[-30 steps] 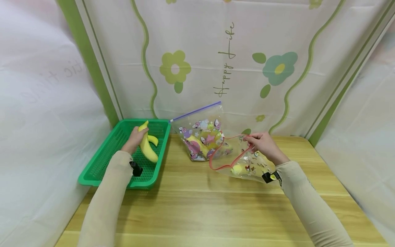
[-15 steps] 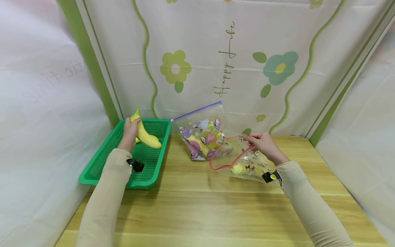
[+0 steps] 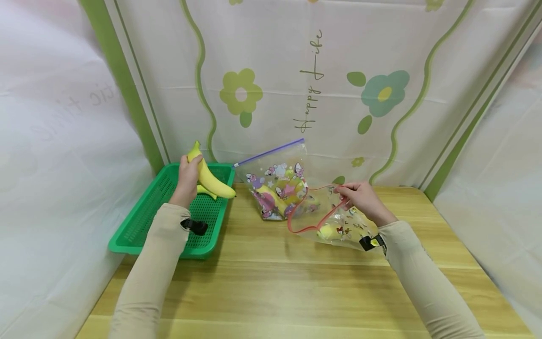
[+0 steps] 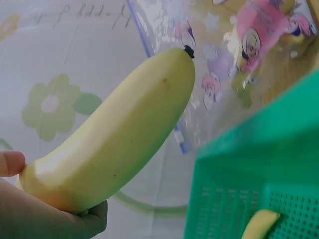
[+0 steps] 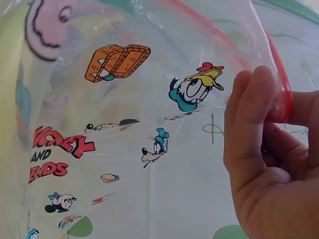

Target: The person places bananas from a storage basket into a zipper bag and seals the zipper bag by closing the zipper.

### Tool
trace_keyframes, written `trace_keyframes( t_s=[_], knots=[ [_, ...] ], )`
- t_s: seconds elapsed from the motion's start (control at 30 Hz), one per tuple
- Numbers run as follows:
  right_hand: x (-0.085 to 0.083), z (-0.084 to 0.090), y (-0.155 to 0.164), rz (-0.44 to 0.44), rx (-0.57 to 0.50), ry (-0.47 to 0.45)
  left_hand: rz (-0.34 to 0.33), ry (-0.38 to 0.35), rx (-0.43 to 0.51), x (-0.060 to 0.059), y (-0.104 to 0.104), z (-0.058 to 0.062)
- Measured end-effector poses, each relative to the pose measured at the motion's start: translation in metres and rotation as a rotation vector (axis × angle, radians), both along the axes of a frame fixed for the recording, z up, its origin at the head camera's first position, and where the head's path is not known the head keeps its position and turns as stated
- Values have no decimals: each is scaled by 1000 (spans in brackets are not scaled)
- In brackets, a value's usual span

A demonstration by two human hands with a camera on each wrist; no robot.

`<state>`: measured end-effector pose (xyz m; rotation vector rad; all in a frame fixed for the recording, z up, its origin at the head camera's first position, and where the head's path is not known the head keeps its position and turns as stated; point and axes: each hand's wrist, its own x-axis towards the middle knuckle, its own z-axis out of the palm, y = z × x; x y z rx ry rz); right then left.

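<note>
Left hand (image 3: 187, 175): grip clenched around stem end of a banana (image 3: 210, 176), held clear above the far right corner of the green basket (image 3: 139, 221). Banana tilted, blunt tip pointing down and right toward the purple-zip bag (image 3: 277, 181). From left wrist view: thumb and palm wrapped under the thick end, banana (image 4: 119, 134) free of the basket rim (image 4: 259, 164).

Second banana (image 3: 205, 190) lying in the basket, just below the held one; part of it visible in left wrist view (image 4: 256, 224).

Right hand (image 3: 360, 197): grip pinching the red zip edge of a clear printed bag (image 3: 338, 221), mouth held wide open toward the left. From right wrist view: fingers (image 5: 249, 124) curled over the red rim, cartoon print on the film (image 5: 124, 124). Yellow fruit (image 3: 328, 231) resting inside at the bottom. Bag resting on the tabletop (image 3: 275, 282).

Purple-zip bag leaning against the flowered backdrop (image 3: 313, 80), fruit inside, touching the open bag's left side.
</note>
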<state>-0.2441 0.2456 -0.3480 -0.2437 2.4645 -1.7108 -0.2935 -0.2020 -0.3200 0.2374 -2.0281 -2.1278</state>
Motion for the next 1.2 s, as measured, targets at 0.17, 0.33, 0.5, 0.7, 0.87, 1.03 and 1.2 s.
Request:
trace_keyframes(
  t_s=[0.17,0.33,0.5,0.7,0.87,1.03,1.2],
  knots=[
    [0,1,0,-1,1,-1,-38,32,34,7,24,3],
    [0,1,0,-3,-3,-2,-64,52,103,15,48,2],
    [-1,0,0,5,-33,4,-76,43,255,21,70,-3],
    [-1,1,2,8,-66,-2,-106,2,381,30,91,-11],
    [-2,2,1,0,-74,-12,-176,-24,393,39,104,-17],
    [-3,3,2,-6,-83,-21,-214,-26,406,48,119,-23],
    [-5,3,3,-14,-93,-29,-219,-24,406,54,134,-31]
  ],
)
